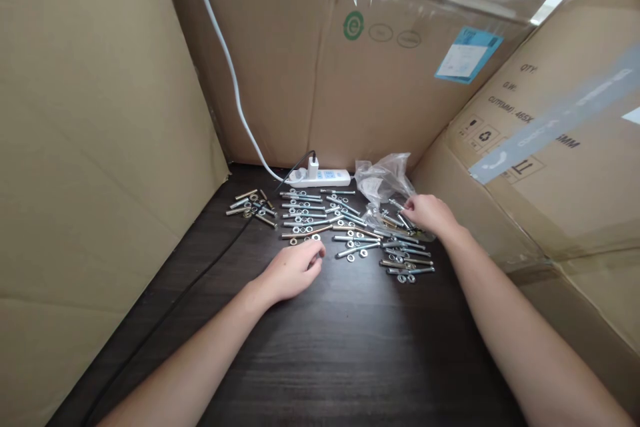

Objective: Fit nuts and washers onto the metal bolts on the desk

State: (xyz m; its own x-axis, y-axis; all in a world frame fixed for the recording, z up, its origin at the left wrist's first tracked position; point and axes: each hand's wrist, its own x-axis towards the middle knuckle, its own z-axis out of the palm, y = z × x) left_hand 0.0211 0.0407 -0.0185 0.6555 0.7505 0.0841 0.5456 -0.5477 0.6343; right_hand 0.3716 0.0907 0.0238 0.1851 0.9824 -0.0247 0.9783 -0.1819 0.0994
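Observation:
My right hand [427, 213] pinches a silver bolt [397, 203] between thumb and fingertips, above the mouth of a clear plastic bag [383, 177]. More bolts lie on and beside the bag, partly hidden by the plastic and my fingers. My left hand [294, 271] rests on the dark table [340, 347], fingers loosely curled and thumb apart, with nothing visible in it. Just beyond its fingertips is a washer [316, 237], close to a brass-coloured bolt [305, 234]. Rows of silver and brass-coloured bolts [357, 238] with nuts and washers spread between and beyond both hands.
A jumbled group of bolts and nuts [250, 203] lies at the left. Behind stands a white power strip [327, 178] with a plug and white cord [227, 57]. A black cable [200, 273] crosses the table's left side. Cardboard boxes [270, 80] wall in the left, back and right.

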